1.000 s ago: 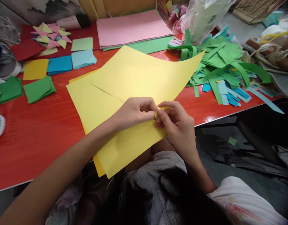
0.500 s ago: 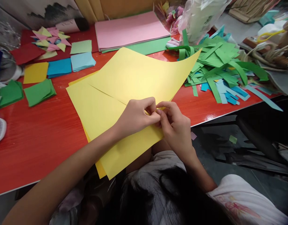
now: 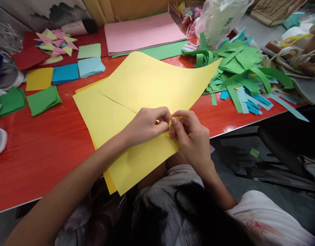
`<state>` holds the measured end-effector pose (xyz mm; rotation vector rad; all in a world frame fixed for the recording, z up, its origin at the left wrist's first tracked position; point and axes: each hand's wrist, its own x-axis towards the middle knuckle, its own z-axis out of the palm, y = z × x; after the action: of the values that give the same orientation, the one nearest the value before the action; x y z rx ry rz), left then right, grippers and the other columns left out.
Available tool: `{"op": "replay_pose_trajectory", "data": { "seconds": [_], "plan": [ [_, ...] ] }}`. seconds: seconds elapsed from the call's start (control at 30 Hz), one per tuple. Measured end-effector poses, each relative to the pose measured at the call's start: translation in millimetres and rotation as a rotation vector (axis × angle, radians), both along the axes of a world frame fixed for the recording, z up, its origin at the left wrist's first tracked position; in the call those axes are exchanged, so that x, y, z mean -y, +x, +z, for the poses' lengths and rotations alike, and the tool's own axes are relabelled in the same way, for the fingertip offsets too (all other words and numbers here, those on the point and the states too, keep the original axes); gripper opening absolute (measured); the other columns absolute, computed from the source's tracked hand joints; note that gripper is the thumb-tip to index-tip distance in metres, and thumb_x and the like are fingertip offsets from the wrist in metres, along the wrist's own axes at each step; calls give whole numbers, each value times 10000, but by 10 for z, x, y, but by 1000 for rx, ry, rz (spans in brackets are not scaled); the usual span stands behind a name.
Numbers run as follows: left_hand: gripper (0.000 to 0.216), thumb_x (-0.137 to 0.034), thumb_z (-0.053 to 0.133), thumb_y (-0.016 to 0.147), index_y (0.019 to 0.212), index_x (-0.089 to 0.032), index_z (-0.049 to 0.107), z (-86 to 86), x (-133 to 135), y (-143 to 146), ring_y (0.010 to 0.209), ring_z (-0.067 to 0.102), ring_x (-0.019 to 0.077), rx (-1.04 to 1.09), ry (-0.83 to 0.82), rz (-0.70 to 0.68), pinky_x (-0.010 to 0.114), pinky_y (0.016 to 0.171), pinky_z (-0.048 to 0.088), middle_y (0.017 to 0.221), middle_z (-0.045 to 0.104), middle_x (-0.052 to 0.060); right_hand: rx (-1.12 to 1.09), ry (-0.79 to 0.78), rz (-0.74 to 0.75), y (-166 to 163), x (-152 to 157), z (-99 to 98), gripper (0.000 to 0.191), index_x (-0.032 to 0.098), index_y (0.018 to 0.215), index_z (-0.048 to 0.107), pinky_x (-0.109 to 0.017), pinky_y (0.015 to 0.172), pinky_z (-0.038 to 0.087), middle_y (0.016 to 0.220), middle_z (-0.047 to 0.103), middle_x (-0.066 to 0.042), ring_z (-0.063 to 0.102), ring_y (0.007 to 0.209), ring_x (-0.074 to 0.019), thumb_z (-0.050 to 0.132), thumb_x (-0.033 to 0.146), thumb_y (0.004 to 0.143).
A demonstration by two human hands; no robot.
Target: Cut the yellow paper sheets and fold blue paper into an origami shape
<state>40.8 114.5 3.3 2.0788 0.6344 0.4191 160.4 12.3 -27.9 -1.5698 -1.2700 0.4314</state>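
Note:
A large yellow paper sheet [image 3: 147, 85] lies folded over on the red table [image 3: 44, 143], its far flap curling up toward the right. Under it lie more yellow sheets [image 3: 108, 181] that hang over the table's front edge. My left hand [image 3: 147, 124] and my right hand [image 3: 191, 136] meet at the near corner of the top sheet. Both pinch that corner between thumb and fingers, fingertips touching each other.
A pile of green and blue paper strips [image 3: 239, 71] covers the table's right end. Pink and green sheets [image 3: 144, 32] lie at the back. Small coloured squares [image 3: 43, 99] and folded triangles [image 3: 56, 42] sit at the left. A plastic bag [image 3: 218, 20] stands at the back right.
Both hands stay pinched on the paper's corner, with only small finger shifts. The view has barely moved.

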Motion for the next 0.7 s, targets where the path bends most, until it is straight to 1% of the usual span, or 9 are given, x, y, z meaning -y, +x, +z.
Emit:
{"op": "replay_pose_trajectory", "data": {
  "seconds": [0.1,0.17,0.27,0.37,0.5,0.7],
  "plan": [
    [83,-154,547,769,813,-171,615,56,-48,-31,780,658,126,-41,-93,-80,226,674,498,799,686,-6,-38,-4,6,7,1,-1,82,224,994,513,-225,552,438,657,598,44,577,576,-96,497,274,931],
    [79,-196,562,789,827,-172,627,69,-55,-34,785,657,125,-38,-105,-93,229,690,505,807,691,-1,-49,-1,8,10,3,-2,84,227,992,514,-228,558,445,657,594,44,583,586,-99,501,281,929],
    [101,-230,564,809,786,-162,634,52,-43,-20,739,641,116,-14,-82,-57,223,666,501,763,684,3,-39,6,10,11,6,-6,79,226,994,511,-231,560,447,666,594,43,582,589,-99,497,270,930],
    [98,-218,570,800,755,-158,632,26,-24,-7,706,626,108,9,-65,-24,215,641,499,732,674,2,-26,8,12,10,7,-11,82,227,997,509,-230,558,446,674,606,41,583,583,-98,493,277,932],
    [74,-203,574,785,755,-158,626,21,-2,-3,710,630,108,18,-61,-14,204,631,512,734,673,-1,8,11,-9,5,6,-9,85,227,995,513,-226,555,445,680,622,39,592,581,-99,495,280,932],
    [71,-186,569,779,743,-146,615,21,28,18,671,625,89,46,54,-10,177,612,525,715,680,-5,35,4,-21,1,12,2,72,225,994,512,-219,540,435,650,603,49,581,561,-94,495,253,930]
  ]
}}
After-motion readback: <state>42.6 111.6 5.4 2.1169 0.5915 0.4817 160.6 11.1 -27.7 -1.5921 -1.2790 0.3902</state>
